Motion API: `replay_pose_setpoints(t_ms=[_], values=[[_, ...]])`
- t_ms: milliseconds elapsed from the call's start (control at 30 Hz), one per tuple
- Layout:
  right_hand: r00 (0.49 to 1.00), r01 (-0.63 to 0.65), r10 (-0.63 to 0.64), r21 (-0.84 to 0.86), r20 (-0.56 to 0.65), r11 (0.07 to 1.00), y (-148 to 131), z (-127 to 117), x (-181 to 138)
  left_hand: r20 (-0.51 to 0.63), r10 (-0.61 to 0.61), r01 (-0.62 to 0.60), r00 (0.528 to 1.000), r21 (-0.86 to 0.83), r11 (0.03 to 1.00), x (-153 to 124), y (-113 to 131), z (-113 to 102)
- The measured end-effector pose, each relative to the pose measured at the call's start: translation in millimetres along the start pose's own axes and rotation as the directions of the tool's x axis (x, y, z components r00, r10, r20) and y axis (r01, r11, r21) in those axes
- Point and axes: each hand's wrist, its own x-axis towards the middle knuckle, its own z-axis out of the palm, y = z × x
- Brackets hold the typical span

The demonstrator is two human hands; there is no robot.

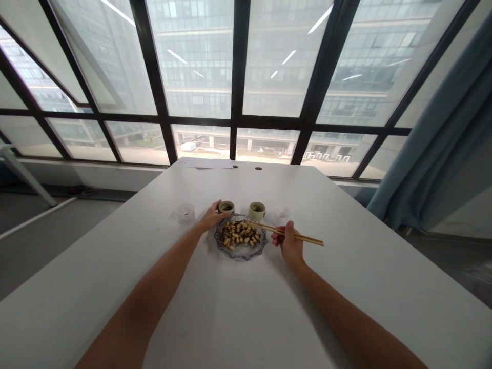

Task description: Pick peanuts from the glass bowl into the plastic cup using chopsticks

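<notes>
My left hand (214, 215) is closed around the side of a small pale green cup (226, 207) with something dark inside. In my right hand (289, 243) is a pair of wooden chopsticks (307, 239), their tips over the near-centre pile of peanuts (241, 234). The peanuts, mixed with darker pieces, lie in a clear scalloped glass plate (242, 253). A second pale green cup (257, 210) stands just behind the plate, to the right of the held one. Whether the chopstick tips grip a piece is too small to tell.
A clear plastic container (186, 214) sits left of my left hand, and another clear container (283, 214) sits behind my right hand. Papers (205, 163) lie at the far edge of the white table (238, 318). Windows stand beyond; a blue curtain (434, 133) hangs at right.
</notes>
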Motion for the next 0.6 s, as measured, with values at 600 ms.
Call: replay_pose_setpoints(t_ms=[600], values=[[0.742, 0.636, -0.367, -0.417, 0.56, 0.65, -13.8, 76.8, 35.9, -0.067, 0.086, -0.094, 0.994, -0.112, 0.989, 2.7, -9.4, 1.4]])
